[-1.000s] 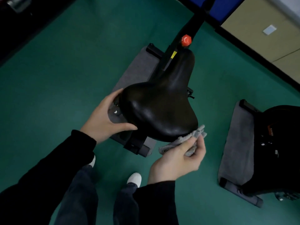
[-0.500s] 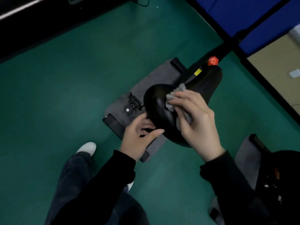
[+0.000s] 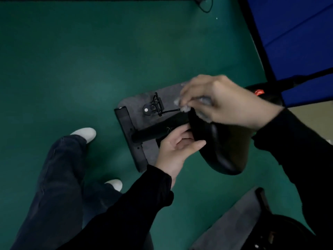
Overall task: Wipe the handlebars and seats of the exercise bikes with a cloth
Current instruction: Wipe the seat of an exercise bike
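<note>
- Above the green floor [image 3: 90,69], the black seat [image 3: 225,150] sits between both hands.
- Left hand [image 3: 177,147] grips its rim, thumb on top.
- Right hand [image 3: 227,101] (blurred) pinches the grey cloth [image 3: 185,108] against its upper edge.

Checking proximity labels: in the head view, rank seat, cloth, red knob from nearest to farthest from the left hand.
1. seat: held by the left hand, just right of it.
2. cloth: above, in the right hand.
3. red knob: far upper right.

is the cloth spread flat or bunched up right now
Bunched up: the cloth shows only as crumpled grey tufts poking out from under the right hand, against the edge of the seat.
</note>
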Action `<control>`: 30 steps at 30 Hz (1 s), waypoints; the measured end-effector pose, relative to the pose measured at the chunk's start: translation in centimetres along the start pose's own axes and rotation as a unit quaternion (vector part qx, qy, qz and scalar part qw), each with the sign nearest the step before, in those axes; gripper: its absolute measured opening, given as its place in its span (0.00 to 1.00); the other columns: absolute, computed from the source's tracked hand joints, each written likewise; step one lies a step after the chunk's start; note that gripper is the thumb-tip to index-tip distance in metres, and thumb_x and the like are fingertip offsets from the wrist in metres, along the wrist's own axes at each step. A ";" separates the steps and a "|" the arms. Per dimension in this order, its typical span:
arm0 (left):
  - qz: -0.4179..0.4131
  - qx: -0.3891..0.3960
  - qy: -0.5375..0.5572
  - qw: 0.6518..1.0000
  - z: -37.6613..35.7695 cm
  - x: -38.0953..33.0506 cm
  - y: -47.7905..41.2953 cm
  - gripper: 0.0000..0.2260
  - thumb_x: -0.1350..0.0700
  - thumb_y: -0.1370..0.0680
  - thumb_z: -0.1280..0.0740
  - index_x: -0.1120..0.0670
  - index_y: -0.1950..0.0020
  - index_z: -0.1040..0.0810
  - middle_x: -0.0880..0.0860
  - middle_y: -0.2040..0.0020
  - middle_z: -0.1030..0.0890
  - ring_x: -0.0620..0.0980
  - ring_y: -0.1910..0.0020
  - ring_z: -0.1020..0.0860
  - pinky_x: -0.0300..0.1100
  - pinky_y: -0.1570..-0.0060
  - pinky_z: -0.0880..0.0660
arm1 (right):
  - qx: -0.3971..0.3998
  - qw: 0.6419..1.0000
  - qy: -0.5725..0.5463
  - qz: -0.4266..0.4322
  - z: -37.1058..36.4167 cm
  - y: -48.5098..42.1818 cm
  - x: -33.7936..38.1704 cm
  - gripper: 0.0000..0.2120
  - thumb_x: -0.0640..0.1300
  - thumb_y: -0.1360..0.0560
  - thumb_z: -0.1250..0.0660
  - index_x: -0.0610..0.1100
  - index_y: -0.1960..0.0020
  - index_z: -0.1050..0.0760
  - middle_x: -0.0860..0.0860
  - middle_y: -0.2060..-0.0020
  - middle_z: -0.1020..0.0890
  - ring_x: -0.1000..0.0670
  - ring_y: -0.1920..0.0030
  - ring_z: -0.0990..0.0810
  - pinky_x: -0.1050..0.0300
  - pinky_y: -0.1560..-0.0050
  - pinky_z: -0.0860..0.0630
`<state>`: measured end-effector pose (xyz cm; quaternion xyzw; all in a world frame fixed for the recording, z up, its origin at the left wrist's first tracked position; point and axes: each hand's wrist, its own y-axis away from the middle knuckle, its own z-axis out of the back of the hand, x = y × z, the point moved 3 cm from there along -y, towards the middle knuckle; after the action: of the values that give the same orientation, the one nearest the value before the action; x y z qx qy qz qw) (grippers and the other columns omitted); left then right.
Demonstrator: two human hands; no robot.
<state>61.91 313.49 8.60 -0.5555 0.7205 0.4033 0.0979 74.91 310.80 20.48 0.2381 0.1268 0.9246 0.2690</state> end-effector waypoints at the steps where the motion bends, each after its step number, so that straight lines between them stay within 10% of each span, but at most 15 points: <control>1: -0.004 -0.001 0.000 1.000 0.1 0.0 -0.1 0.18 0.65 0.30 0.28 0.49 0.44 0.21 0.50 0.52 0.17 0.46 0.52 0.20 0.33 0.52 0.25 | 0.004 1.000 -0.014 -0.018 0.4 -0.7 -0.4 0.07 0.34 0.25 0.33 0.40 0.52 0.18 0.49 0.50 0.18 0.50 0.47 0.20 0.54 0.42 0.26; 10: -0.008 0.016 0.011 1.000 0.0 -0.3 -0.5 0.18 0.67 0.31 0.28 0.50 0.46 0.23 0.44 0.62 0.19 0.40 0.60 0.22 0.36 0.52 0.24 | 0.096 0.995 0.006 0.027 -0.3 -0.4 0.7 0.07 0.34 0.27 0.32 0.43 0.54 0.18 0.51 0.53 0.18 0.50 0.50 0.21 0.51 0.48 0.25; 16: -0.031 0.039 -0.074 0.996 0.2 -1.7 -0.8 0.19 0.67 0.31 0.26 0.55 0.43 0.24 0.51 0.58 0.19 0.45 0.58 0.22 0.36 0.52 0.25 | -0.019 0.983 -0.076 -0.165 0.6 -2.4 -4.4 0.06 0.40 0.23 0.35 0.46 0.55 0.19 0.48 0.65 0.16 0.61 0.64 0.21 0.63 0.58 0.26; 20: -0.026 0.054 -0.134 0.989 0.4 -2.5 -0.9 0.19 0.65 0.32 0.25 0.56 0.43 0.24 0.53 0.57 0.19 0.46 0.57 0.21 0.41 0.49 0.24 | -0.074 0.950 -0.122 -0.276 0.6 -0.1 -7.3 0.08 0.43 0.22 0.36 0.52 0.57 0.22 0.53 0.55 0.17 0.56 0.49 0.22 0.58 0.43 0.28; 24: -0.013 0.061 -0.184 0.981 0.6 -3.3 -1.4 0.18 0.65 0.33 0.25 0.59 0.45 0.24 0.55 0.56 0.19 0.47 0.57 0.21 0.45 0.48 0.24 | -0.182 0.935 -0.052 -0.302 -0.3 3.8 -6.5 0.08 0.41 0.22 0.37 0.46 0.50 0.20 0.56 0.58 0.21 0.56 0.52 0.25 0.71 0.54 0.37; 30: 0.012 0.086 -0.253 0.963 0.8 -4.2 -2.2 0.15 0.64 0.33 0.25 0.54 0.51 0.24 0.52 0.59 0.19 0.46 0.59 0.21 0.35 0.55 0.25 | -0.356 0.888 0.014 -0.291 -3.5 8.7 -2.5 0.06 0.35 0.23 0.36 0.36 0.49 0.21 0.42 0.51 0.19 0.40 0.48 0.23 0.52 0.44 0.28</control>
<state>65.07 316.96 9.52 -0.4158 0.7107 0.4689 0.3196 71.22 301.83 19.75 0.0660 -0.1441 0.7910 0.5909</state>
